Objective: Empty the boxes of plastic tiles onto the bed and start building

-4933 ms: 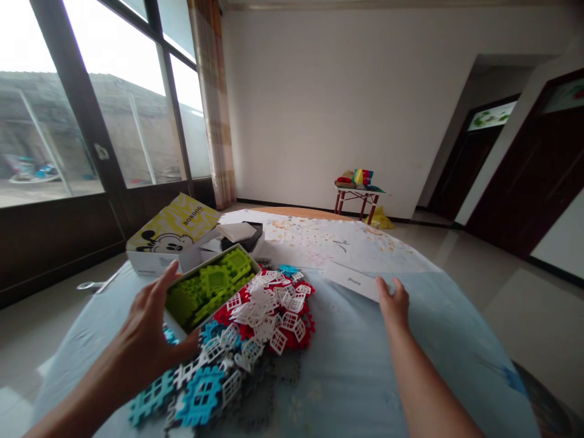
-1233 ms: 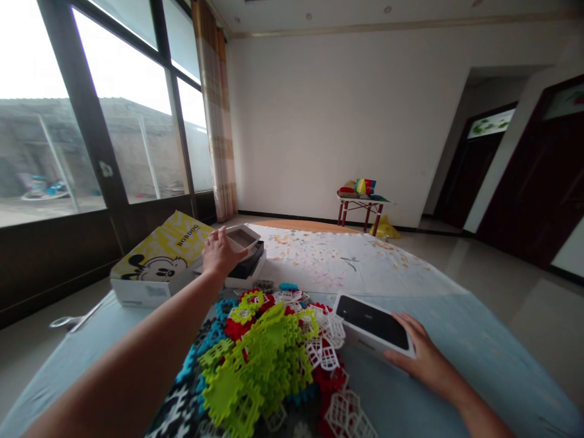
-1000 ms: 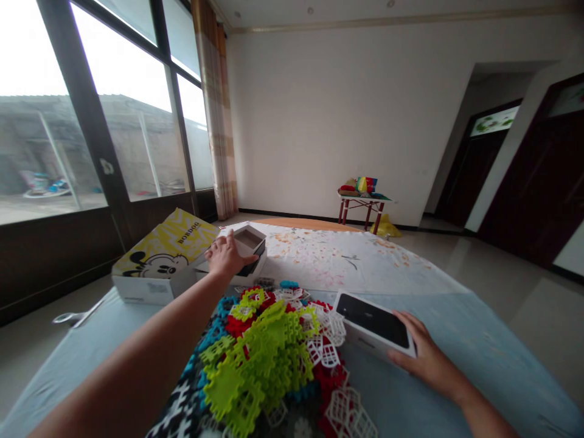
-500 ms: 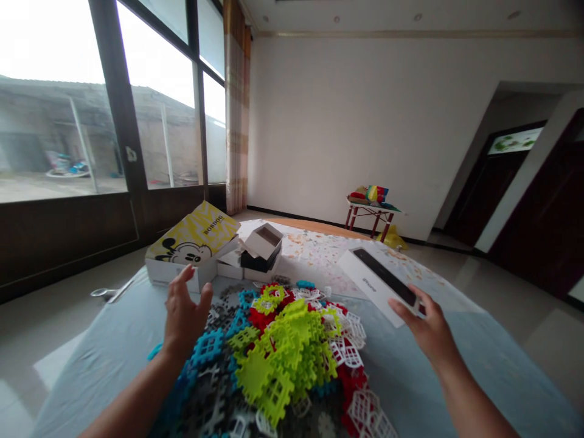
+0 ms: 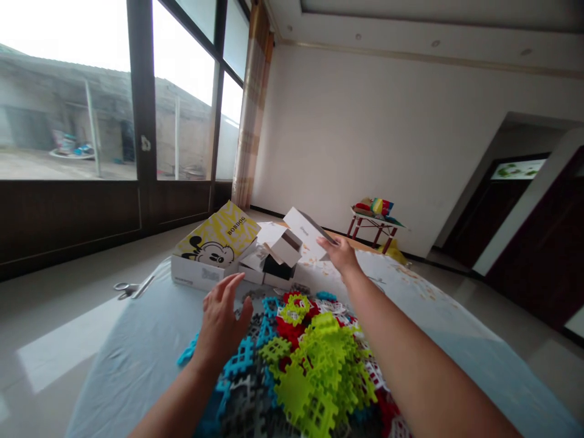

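Observation:
My right hand (image 5: 340, 252) grips one end of a white phone box (image 5: 305, 232), tilted in the air over the far part of the table. Just left of it are small open boxes (image 5: 283, 248), white and black. My left hand (image 5: 224, 313) has its fingers apart and holds nothing, above the near side of a yellow and white shoe-type box (image 5: 201, 274) with a cartoon dog on it. Between my arms lies a heap of plastic lattice pieces, with lime green (image 5: 323, 359) on top and blue (image 5: 239, 358), grey, red and white around.
Scissors (image 5: 125, 287) lie at the left edge of the round table, which has a light blue cloth (image 5: 123, 347). A small side table (image 5: 376, 222) with colourful items stands by the far wall.
My right hand has carried the phone box left and away from me, close to the small open boxes. The view has shifted, and my left hand stays open near the cartoon box.

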A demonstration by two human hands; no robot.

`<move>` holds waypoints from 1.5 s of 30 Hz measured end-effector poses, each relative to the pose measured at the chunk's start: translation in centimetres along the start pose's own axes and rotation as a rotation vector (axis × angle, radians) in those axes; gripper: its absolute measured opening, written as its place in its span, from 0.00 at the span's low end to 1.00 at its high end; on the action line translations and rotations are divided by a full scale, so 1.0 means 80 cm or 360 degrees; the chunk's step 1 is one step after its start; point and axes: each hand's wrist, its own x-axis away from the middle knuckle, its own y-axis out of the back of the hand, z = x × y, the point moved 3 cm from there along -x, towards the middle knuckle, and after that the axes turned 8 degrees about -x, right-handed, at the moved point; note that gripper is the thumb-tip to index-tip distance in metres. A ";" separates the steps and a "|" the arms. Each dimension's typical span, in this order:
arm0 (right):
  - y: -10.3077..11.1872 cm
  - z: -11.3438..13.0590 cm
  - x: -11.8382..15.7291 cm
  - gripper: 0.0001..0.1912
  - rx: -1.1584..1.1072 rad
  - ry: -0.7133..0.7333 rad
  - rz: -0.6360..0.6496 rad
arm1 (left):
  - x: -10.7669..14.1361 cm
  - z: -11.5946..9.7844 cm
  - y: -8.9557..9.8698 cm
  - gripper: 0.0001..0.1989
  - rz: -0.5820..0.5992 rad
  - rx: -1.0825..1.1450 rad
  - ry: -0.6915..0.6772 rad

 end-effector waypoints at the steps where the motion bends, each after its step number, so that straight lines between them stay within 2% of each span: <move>1: -0.015 0.012 -0.005 0.43 0.0063 -0.0071 -0.0042 | -0.001 0.001 0.002 0.20 -0.0012 0.0006 0.0010; 3: -0.041 0.031 -0.011 0.47 0.0161 -0.0258 -0.0054 | 0.000 0.004 0.003 0.20 -0.0013 0.0015 0.0038; 6: -0.070 0.046 -0.013 0.48 0.0323 -0.0446 0.0016 | 0.004 0.006 0.001 0.19 0.0030 0.0020 0.0054; 8: -0.082 0.050 -0.012 0.47 0.0425 -0.0456 0.0076 | 0.007 0.005 0.000 0.18 0.0060 0.0036 0.0049; 11: -0.093 0.053 -0.012 0.46 0.0546 -0.0330 0.0225 | 0.009 0.003 0.001 0.17 0.0075 0.0078 0.0052; 16: -0.101 0.070 -0.003 0.50 0.0772 -0.0037 0.0446 | 0.010 0.001 0.003 0.15 0.0075 0.0139 0.0044; 19: -0.109 0.084 0.007 0.52 0.0934 0.0067 0.0455 | 0.012 0.000 0.002 0.14 0.0080 0.0175 0.0043; 22: -0.117 0.092 0.014 0.50 0.1010 0.0122 0.0407 | 0.014 -0.001 0.002 0.13 0.0074 0.0194 0.0041; 31: -0.107 0.099 -0.004 0.46 0.0889 0.0077 0.0086 | 0.017 0.000 0.001 0.12 0.0078 0.0169 0.0015; 36: -0.119 0.094 -0.011 0.49 0.0901 -0.0016 0.0181 | 0.017 0.001 -0.001 0.12 0.0101 0.0157 0.0021; 45: -0.126 0.090 -0.010 0.44 0.1001 0.0070 0.0238 | 0.018 -0.001 0.001 0.11 0.0125 0.0177 0.0010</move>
